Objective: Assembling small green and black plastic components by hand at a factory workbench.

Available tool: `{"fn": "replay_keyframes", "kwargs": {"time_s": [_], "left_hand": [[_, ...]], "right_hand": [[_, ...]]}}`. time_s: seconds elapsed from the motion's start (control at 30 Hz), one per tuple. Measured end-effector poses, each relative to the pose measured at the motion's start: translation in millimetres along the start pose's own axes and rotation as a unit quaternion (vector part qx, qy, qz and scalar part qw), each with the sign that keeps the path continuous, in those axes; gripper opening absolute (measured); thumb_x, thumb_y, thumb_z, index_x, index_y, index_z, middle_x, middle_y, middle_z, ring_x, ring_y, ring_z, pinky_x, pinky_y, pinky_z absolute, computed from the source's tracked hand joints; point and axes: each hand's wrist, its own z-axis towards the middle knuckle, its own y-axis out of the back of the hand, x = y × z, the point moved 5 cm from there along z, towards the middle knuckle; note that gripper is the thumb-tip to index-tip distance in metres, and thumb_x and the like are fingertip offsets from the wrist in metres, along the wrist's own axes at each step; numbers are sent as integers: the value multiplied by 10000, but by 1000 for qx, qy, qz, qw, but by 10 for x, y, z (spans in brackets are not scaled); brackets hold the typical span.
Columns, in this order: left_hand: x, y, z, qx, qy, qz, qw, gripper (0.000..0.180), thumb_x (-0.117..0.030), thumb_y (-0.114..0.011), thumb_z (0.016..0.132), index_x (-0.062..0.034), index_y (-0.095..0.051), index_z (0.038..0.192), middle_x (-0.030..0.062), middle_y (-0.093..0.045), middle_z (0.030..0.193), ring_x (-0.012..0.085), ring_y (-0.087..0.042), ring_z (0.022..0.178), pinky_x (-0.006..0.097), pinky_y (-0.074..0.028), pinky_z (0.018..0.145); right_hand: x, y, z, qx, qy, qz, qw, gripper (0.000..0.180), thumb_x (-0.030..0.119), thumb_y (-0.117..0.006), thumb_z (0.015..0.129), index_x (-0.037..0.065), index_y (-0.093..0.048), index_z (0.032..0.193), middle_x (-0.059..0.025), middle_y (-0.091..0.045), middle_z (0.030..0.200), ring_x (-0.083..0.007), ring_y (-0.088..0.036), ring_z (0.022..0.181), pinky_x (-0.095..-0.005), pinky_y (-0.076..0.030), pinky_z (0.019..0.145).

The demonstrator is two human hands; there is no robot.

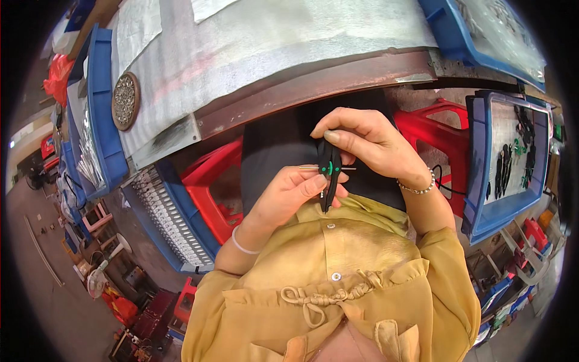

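Observation:
A black tool handle (326, 158) with bright green parts at its middle is held upright over my lap. It looks like a folding tool body of two long halves. My left hand (294, 192) is closed round its lower part, thumb and fingers pinching it. A thin metal rod (309, 168) crosses the handle sideways, its left stretch lying along my left fingers and a short end sticking out at the right. My right hand (368, 140) grips the handle's top end between thumb and fingers. A small silvery piece shows at the lower left of the handle, too small to name.
The pale covered bench (271, 36) lies ahead, with a round dish of small metal parts (126, 101) at its left. Blue bins stand on both sides; the right bin (478, 199) holds black and green pieces. Red stools (211, 187) flank my legs.

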Motion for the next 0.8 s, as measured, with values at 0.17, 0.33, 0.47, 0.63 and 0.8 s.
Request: {"fn": "replay_keyframes", "kwargs": {"time_s": [0.17,0.33,0.47,0.63,0.8], "left_hand": [[-26,-97,3,-42,-11,69,997,328,-186,-499,979,57,-556,1193,92,-662,986,124,-625,847,259,-511,781],[-85,-153,28,-61,-10,123,991,328,-158,-483,975,85,-556,1183,136,-669,999,164,-650,868,278,-511,808],[-122,-193,34,-54,-9,135,989,345,-186,-504,969,79,-557,1183,146,-670,992,171,-653,846,283,-517,793],[-55,-184,156,66,-10,-44,997,470,-303,-602,919,80,-543,1183,147,-669,946,182,-659,796,279,-535,726],[37,-260,264,79,18,-93,992,545,-352,-645,879,101,-532,1160,146,-665,900,197,-663,765,290,-542,706]], "right_hand": [[-12,-4,-13,-1,15,-40,999,156,84,-503,951,11,-628,1012,33,-524,717,-27,-467,589,-187,-398,527],[-41,44,-71,-45,36,-6,998,170,116,-516,953,15,-635,1019,43,-512,679,-18,-454,576,-179,-388,519],[-5,50,-128,-60,26,32,997,179,133,-519,955,19,-641,1020,43,-526,686,-15,-457,571,-173,-388,519],[-2,107,-197,-88,34,79,992,197,149,-512,954,15,-622,1047,36,-530,704,-23,-485,588,-194,-406,519],[23,200,-357,-124,32,82,988,191,159,-523,958,42,-646,1044,59,-521,674,-2,-470,560,-166,-390,513]]}}
